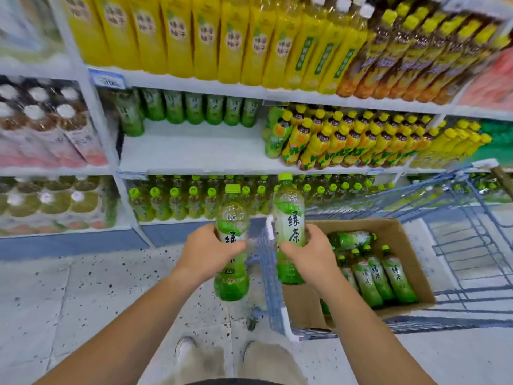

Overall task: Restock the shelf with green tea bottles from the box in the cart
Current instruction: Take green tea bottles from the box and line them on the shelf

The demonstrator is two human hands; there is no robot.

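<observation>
While both stand upright, left hand point(211, 251) grips one green tea bottle point(232, 215) round its middle, fingers curled. Right hand point(311, 254) grips a second bottle point(288, 212) the same way, just beside the first, over the near-left corner of the cart point(472, 245). More bottles point(380, 273) lie in the cardboard box point(361, 225) in the cart. Row of green tea point(194, 109) stands far back on the middle shelf point(194, 151).

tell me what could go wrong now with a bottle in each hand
1. The left hand grips the left bottle and the right hand the right bottle; neither is free to catch a slip.
2. Reaching into the shelf gap could topple the back row of green tea.
</observation>
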